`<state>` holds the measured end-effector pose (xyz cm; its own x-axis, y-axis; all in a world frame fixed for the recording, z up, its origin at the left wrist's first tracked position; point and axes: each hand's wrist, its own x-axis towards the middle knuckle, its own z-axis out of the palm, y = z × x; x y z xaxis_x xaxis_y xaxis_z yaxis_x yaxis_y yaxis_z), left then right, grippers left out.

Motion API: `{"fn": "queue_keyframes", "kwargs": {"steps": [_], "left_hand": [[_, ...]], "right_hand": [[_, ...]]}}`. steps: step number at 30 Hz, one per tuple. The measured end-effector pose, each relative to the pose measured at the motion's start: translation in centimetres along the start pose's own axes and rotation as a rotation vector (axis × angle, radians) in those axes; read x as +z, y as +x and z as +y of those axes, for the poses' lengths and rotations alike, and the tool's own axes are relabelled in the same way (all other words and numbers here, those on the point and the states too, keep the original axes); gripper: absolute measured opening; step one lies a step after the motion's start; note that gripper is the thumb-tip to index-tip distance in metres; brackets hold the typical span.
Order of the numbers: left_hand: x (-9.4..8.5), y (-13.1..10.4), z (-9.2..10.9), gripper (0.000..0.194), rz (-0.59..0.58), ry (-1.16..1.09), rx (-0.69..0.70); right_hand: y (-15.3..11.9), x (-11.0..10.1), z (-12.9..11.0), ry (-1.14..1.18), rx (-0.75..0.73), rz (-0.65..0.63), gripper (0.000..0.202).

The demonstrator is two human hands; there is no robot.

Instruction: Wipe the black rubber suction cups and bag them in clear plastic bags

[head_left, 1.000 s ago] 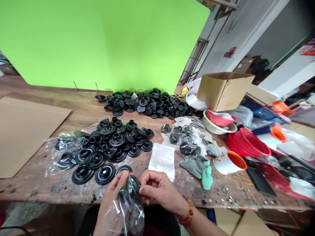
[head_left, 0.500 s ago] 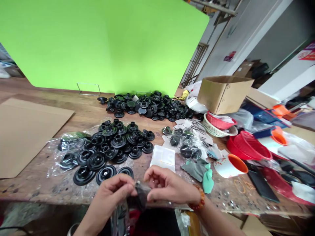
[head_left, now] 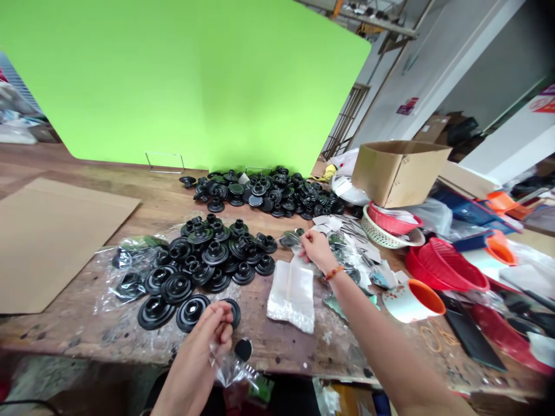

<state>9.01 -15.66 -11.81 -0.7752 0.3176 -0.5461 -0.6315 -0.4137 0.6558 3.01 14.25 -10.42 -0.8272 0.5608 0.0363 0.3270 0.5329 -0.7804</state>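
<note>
My left hand (head_left: 210, 335) is closed at the front edge of the table, with a clear plastic bag (head_left: 236, 370) hanging from it. Just right of it lies a small black disc (head_left: 243, 349). My right hand (head_left: 316, 248) reaches over the paper cards and bagged parts, fingers pinched at a clear bag (head_left: 289, 237) with a dark part in it; the fingertips' hold is hard to make out. A stack of clear bags (head_left: 291, 294) lies between the hands. Black round ribbed parts (head_left: 214, 252) are heaped left of it.
More black parts (head_left: 277, 193) lie along the green board (head_left: 173, 81). Cardboard (head_left: 65, 231) covers the left side. At right are a cardboard box (head_left: 399, 173), red baskets (head_left: 446, 263), a white-and-orange cup (head_left: 411, 300) and a black phone (head_left: 470, 332).
My right hand has moved from beside my left hand to the bagged parts farther back. The dark item between the hands is gone from there, and my left hand has shifted slightly down and left.
</note>
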Motion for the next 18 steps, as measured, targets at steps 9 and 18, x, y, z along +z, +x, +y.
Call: {"fn": "queue_keyframes", "kwargs": {"steps": [9,18], "left_hand": [[0.5,0.0,0.6,0.027,-0.030,-0.049,-0.044],[0.9,0.3,-0.5,0.040,0.076,0.029,0.135]], "right_hand": [[-5.3,0.7,-3.3,-0.132,-0.399,0.027,0.015],[-16.1,4.8,-5.0,0.425,-0.192,-0.803,0.058]]}}
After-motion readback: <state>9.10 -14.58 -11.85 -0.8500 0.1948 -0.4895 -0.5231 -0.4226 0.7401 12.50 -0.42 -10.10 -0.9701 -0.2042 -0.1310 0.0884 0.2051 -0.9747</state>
